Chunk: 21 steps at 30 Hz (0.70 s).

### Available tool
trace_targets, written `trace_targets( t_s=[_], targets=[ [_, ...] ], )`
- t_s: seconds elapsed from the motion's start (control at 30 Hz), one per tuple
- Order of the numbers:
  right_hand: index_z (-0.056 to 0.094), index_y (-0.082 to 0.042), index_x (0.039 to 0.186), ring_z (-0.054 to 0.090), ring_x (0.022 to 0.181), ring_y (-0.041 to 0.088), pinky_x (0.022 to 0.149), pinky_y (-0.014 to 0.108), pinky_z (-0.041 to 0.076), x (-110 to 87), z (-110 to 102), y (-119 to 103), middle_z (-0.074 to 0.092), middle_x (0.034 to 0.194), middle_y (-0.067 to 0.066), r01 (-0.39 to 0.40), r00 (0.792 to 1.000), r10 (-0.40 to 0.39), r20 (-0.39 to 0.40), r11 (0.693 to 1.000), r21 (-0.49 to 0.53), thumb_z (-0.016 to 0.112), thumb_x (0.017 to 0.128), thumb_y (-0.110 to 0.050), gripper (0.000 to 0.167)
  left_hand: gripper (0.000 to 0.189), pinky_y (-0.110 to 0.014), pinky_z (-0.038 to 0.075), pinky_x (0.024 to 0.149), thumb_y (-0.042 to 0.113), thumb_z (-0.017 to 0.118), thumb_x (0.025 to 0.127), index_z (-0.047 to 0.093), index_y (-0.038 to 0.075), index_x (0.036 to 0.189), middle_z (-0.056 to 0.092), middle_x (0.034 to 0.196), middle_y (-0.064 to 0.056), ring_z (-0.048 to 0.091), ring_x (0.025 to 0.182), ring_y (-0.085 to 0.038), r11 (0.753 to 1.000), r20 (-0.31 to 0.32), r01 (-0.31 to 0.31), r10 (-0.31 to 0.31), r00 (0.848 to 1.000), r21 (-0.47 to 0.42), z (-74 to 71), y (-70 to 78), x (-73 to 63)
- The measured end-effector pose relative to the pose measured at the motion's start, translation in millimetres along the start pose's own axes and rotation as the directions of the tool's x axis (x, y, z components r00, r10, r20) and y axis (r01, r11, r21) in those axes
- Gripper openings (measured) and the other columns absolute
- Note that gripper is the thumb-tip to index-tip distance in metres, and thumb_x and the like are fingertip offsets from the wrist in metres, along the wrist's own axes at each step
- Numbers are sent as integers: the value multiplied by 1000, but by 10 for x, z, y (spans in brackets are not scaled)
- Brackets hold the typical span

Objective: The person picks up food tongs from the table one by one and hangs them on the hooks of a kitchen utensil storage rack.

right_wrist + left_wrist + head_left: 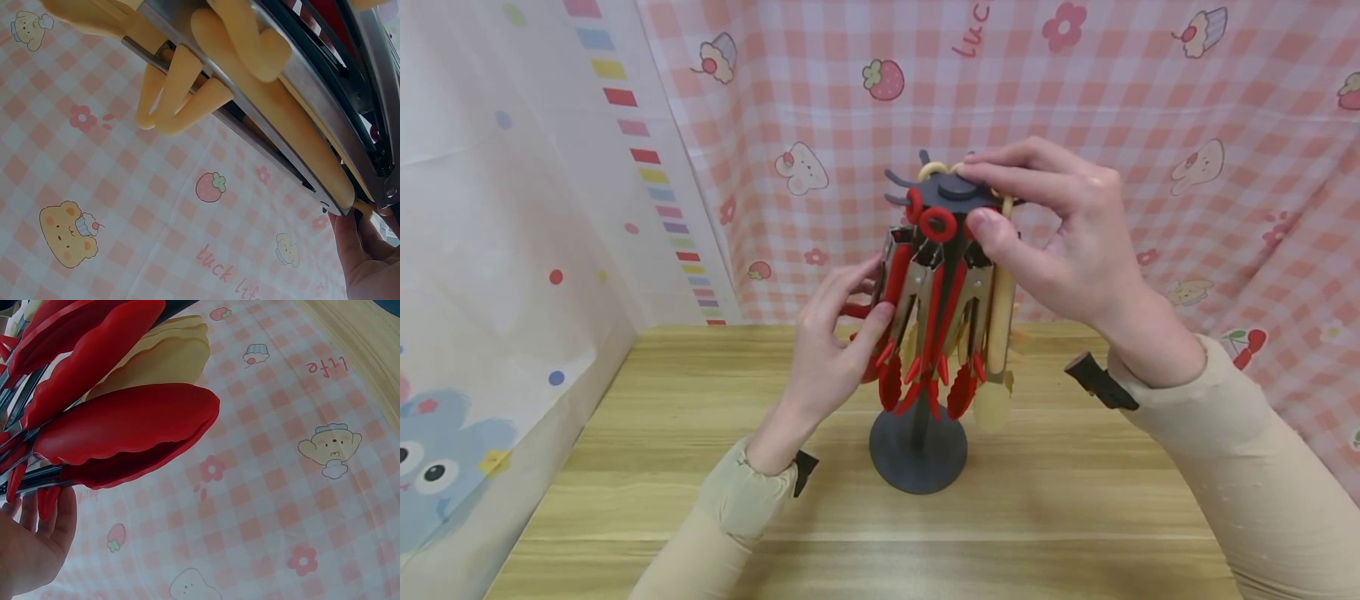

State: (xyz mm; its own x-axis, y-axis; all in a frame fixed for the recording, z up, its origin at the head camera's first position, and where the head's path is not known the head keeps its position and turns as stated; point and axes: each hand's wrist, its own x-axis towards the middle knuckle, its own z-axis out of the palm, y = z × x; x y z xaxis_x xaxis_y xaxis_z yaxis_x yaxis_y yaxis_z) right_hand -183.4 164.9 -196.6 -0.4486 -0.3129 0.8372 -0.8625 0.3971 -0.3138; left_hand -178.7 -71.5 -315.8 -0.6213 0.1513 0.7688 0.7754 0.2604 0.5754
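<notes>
A dark grey utensil stand [919,454] with a round base stands upright, its top hooks hung with several kitchen tongs by their rings. Red-tipped tongs [891,383] hang at the front and left; tongs with cream-yellow grips [1000,321] hang at the right and back. My left hand [838,337] holds red tongs on the left side, with thumb in front and fingers partly hidden behind. In the left wrist view, scalloped red tong heads [128,428] extend beyond that hand. My right hand [1063,225] grips the stand's top, its thumb near a red ring [937,224].
The stand is on a wood-grain table [715,383]. Close behind it hangs a pink checked curtain [820,108], and a white patterned curtain [497,208] lines the left side. Dark devices are strapped at both wrists.
</notes>
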Motion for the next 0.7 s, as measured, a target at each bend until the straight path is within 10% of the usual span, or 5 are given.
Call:
trace_targets(
  t_s=[0.7],
  targets=[
    [78, 1, 118, 64, 95, -10, 83, 10, 51, -6, -5, 8, 76, 115, 24, 10, 1000, -10, 1, 1000, -27, 67, 90, -20, 37, 45, -30, 62, 87, 1, 69, 97, 61, 0, 142, 71, 125, -19, 69, 108, -30, 1000, 5, 0, 0, 1000, -4, -14, -3, 0]
  ],
)
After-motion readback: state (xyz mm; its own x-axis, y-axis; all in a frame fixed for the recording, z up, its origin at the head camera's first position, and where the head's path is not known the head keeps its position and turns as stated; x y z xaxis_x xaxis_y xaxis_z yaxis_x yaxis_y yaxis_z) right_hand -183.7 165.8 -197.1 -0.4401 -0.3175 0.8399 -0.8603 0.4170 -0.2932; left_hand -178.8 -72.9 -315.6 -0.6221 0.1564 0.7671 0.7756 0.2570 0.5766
